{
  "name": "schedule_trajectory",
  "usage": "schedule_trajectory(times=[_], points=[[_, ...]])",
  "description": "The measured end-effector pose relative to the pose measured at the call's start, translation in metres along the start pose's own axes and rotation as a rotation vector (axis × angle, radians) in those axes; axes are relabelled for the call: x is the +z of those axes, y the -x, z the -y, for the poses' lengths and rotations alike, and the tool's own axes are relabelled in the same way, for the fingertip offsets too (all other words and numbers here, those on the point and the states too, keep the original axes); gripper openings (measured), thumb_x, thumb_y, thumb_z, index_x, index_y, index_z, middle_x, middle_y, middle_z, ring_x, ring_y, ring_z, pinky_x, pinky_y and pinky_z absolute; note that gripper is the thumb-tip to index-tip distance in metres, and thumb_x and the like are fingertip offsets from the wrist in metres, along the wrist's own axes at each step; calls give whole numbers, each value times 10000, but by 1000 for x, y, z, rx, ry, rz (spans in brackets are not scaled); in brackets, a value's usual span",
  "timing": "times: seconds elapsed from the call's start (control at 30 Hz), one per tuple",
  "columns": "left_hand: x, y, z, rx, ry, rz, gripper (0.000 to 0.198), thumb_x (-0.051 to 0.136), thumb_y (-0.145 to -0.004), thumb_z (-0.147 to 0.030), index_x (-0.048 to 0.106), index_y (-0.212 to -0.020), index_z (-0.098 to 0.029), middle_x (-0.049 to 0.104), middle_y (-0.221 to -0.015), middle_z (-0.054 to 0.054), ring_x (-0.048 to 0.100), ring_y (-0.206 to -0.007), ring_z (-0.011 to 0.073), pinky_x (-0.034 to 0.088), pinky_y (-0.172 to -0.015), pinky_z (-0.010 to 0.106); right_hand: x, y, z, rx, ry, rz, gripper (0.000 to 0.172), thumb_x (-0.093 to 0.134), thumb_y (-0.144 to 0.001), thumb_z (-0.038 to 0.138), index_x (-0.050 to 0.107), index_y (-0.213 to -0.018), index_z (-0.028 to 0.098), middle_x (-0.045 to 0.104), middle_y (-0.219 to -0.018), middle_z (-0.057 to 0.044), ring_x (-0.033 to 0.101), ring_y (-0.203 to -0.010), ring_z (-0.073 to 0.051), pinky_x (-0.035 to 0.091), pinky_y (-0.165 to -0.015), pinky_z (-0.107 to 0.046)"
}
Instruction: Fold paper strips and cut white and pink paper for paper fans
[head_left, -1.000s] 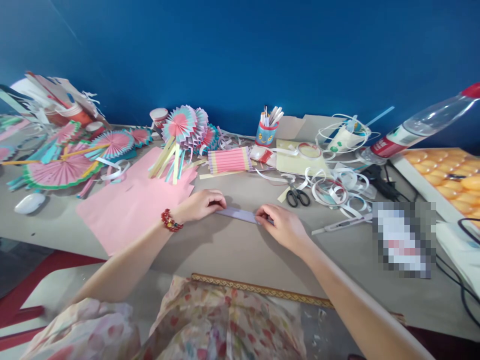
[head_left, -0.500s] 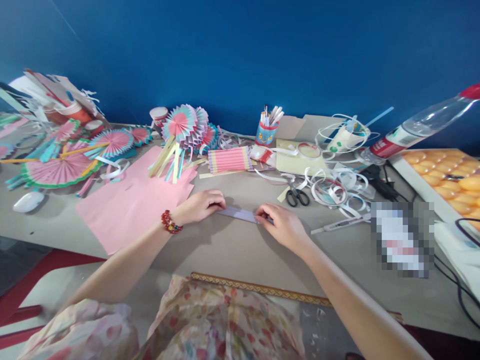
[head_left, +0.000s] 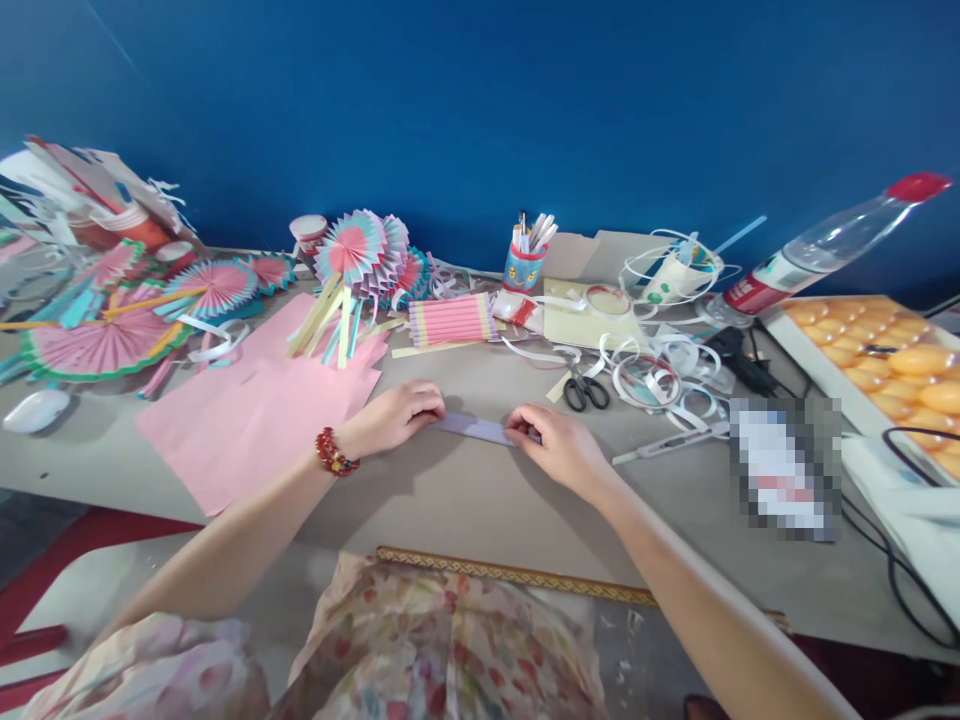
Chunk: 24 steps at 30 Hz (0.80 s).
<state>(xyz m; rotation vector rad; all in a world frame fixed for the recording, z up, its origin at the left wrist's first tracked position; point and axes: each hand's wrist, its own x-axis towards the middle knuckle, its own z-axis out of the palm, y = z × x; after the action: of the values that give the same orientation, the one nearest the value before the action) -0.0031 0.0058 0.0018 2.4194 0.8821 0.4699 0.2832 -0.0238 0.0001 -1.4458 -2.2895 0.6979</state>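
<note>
A narrow lavender paper strip (head_left: 477, 428) lies low over the grey table between my hands. My left hand (head_left: 401, 415), with a red bead bracelet (head_left: 335, 453) at the wrist, is closed on the strip's left end. The right end is pinched in my right hand (head_left: 559, 445), thumb and fingers pressed together; the fingers hide both ends. Behind the strip sits a pleated pink paper piece (head_left: 453, 320) with yellow and lilac edges. Left of my left hand spreads a pink sheet (head_left: 247, 425).
Folded paper fans (head_left: 112, 340) crowd the left. Black-handled scissors (head_left: 585, 392), curled white paper strips (head_left: 660, 375) and a utility knife (head_left: 671, 443) lie to the right. Farther right are a glue gun (head_left: 742, 362), a plastic bottle (head_left: 802, 260) and black cables (head_left: 892, 570). A pen cup (head_left: 525, 267) stands behind.
The view has shifted slightly, so most things sit a little farther left. Both hands keep hold of the paper strip in nearly the same pose.
</note>
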Motion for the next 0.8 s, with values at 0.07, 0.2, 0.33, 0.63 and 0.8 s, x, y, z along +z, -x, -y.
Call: schedule_trajectory(times=[0.07,0.2,0.33,0.63,0.8], points=[[0,0,0,0,-3,0,207,433,-994,-184,620,-906,-182,604,-920,47,591,-897,180,446,-845,281,0,0,-2,-6,-12,4,33,601,-874,259,616,-848,246,666,-829,8,600,-736,-147,389,-643,-241],[1,0,-1,-1,-8,-3,213,425,-991,-177,621,-909,-181,602,-917,48,588,-894,182,446,-844,290,0,0,-5,-7,-22,8,28,600,-876,252,615,-855,242,663,-832,2,598,-749,-149,388,-644,-240],[1,0,1,2,-1,8,210,427,-986,-175,624,-915,-181,611,-935,52,590,-911,184,445,-858,297,-1,0,-2,11,-33,21,24,617,-866,244,614,-843,237,661,-823,-1,595,-746,-151,387,-644,-241],[1,1,0,-1,3,-1,202,424,-989,-174,612,-913,-184,600,-921,46,584,-894,182,439,-841,294,-10,-2,-10,-15,-144,101,65,591,-878,261,647,-865,231,651,-803,4,586,-710,-142,405,-647,-242],[0,0,-1,-2,9,2,197,424,-991,-174,607,-919,-186,610,-936,50,581,-904,184,438,-845,291,-17,-2,-18,-47,-195,153,92,566,-889,240,658,-883,234,656,-794,13,589,-725,-141,408,-678,-242]])
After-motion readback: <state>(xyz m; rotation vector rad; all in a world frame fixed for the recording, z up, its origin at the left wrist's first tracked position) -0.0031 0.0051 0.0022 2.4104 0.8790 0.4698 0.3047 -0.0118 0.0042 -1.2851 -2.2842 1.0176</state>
